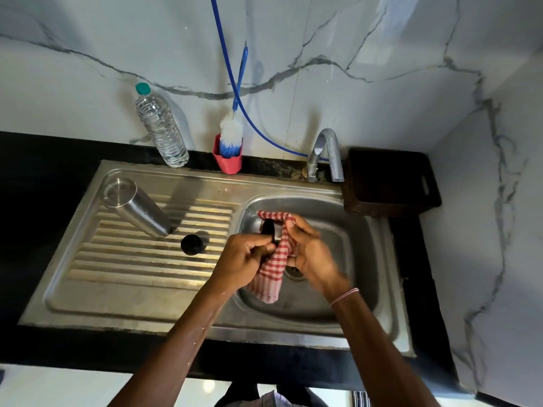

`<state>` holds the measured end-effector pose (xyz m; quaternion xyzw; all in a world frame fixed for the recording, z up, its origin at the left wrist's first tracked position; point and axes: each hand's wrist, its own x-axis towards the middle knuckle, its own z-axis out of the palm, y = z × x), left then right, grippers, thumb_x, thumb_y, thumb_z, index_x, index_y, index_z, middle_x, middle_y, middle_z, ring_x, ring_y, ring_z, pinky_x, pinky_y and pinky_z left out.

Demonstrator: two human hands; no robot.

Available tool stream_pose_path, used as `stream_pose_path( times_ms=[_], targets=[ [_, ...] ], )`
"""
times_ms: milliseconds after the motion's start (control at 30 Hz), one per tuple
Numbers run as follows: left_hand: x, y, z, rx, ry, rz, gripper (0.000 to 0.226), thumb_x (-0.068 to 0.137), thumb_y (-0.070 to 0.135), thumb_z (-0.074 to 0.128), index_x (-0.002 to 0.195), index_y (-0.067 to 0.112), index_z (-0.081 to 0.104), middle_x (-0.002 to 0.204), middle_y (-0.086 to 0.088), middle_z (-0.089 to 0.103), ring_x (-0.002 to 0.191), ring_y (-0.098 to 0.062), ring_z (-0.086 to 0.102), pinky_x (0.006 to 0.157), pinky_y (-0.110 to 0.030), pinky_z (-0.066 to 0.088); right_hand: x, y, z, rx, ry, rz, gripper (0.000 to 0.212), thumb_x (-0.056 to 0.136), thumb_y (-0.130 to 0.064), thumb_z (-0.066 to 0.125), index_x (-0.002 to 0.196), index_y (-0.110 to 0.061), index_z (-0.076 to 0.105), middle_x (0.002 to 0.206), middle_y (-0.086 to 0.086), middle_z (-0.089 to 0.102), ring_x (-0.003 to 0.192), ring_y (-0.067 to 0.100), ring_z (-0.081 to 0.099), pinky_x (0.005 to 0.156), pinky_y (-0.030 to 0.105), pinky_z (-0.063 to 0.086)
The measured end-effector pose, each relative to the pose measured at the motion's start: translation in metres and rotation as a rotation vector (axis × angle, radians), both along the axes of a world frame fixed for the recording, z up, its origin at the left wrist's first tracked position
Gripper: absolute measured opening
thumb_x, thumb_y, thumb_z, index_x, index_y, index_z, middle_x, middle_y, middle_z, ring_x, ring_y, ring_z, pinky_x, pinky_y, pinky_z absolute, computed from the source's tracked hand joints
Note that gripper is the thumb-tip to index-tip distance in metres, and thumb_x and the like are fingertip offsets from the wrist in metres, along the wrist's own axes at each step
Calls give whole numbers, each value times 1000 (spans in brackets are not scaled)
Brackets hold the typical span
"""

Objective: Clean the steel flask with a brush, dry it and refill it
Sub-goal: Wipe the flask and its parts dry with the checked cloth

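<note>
Brushed steel flask [136,207]; checked cloth [274,257]; glossy marble wall [382,69].

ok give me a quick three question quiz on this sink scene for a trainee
1. True or false: the steel flask stands on the drainboard.
2. The brush is: A in the red holder; B inside the flask; C lying in the basin.
3. Fill in: the left hand and right hand grip a checked ____.
Key: 1 true; 2 A; 3 cloth.

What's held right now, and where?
The left hand pinches the small black flask lid at its near edge; the right hand holds the red-checked cloth bunched against it.
</note>
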<state>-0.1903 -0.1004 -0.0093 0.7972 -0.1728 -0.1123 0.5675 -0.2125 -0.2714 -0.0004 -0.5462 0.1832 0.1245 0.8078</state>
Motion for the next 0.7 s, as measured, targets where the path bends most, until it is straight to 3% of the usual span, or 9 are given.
stream_pose_path(
  times_ms=[67, 133, 200, 267, 367, 467, 600, 667, 700],
  targets=[
    [4, 5, -7, 82, -115, -76, 30, 93, -2, 65, 116, 15, 75, 113, 16, 71, 106, -2, 70, 95, -15, 53, 0, -5, 6, 135, 56, 20, 29, 105, -22, 46, 121, -13, 68, 110, 15, 71, 94, 26, 67, 80, 42, 59],
    [3, 5, -2, -11, 68, -66, 24, 103, 9, 59, 119, 18, 75, 119, 5, 75, 110, -9, 71, 99, -23, 54, -1, -2, 3, 79, -1, -7, 29, 106, -24, 48, 126, -14, 66, 117, 16, 70, 101, 27, 67, 84, 42, 59],
    [4, -1, 4, -226, 384, 31, 26, 108, 19, 50, 123, 19, 71, 117, -4, 77, 113, -19, 71, 101, -33, 55, -5, 5, -7, -317, -201, -27, 30, 104, -33, 51, 130, -24, 63, 129, 8, 64, 114, 22, 64, 93, 43, 58],
    [3, -7, 7, -292, 451, 92, 27, 109, 14, 48, 126, 12, 68, 118, -8, 76, 116, -21, 70, 101, -33, 54, -12, 9, -22, -838, -500, 44, 37, 102, -41, 49, 137, -31, 57, 139, -2, 51, 122, 13, 57, 98, 36, 55],
    [1, -10, 8, -326, 458, 143, 30, 106, -1, 47, 126, 8, 68, 117, -9, 76, 114, -17, 69, 95, -25, 54, -18, 17, -22, -1040, -604, 72, 44, 102, -47, 44, 144, -36, 49, 149, 3, 38, 127, 15, 51, 97, 25, 51],
    [-2, -4, 4, -318, 382, 122, 30, 103, -7, 48, 123, 2, 69, 114, -17, 75, 110, -25, 70, 97, -38, 56, -16, 25, -13, -885, -539, -17, 39, 100, -37, 52, 139, -39, 53, 139, 0, 48, 119, 4, 56, 99, 23, 52],
    [-3, 7, -5, -178, 114, 25, 38, 96, -13, 53, 125, 4, 71, 124, -9, 74, 119, -26, 68, 105, -47, 54, -1, 20, 19, -77, -65, -89, 26, 99, -16, 61, 123, -20, 69, 117, 14, 70, 102, 22, 69, 87, 43, 60],
    [-1, 14, -8, -123, 46, -41, 41, 97, -4, 56, 128, 17, 71, 130, 3, 72, 125, -20, 66, 108, -45, 53, 0, 11, 25, 59, 71, -36, 23, 98, -16, 61, 118, -18, 72, 112, 14, 73, 101, 27, 68, 84, 42, 60],
    [-1, 17, -6, -123, 102, -73, 40, 100, 0, 56, 127, 24, 71, 130, 10, 72, 125, -16, 65, 107, -39, 53, 0, 10, 24, 57, 78, -19, 22, 99, -17, 61, 117, -18, 73, 112, 13, 73, 102, 28, 68, 84, 41, 60]
  ],
)
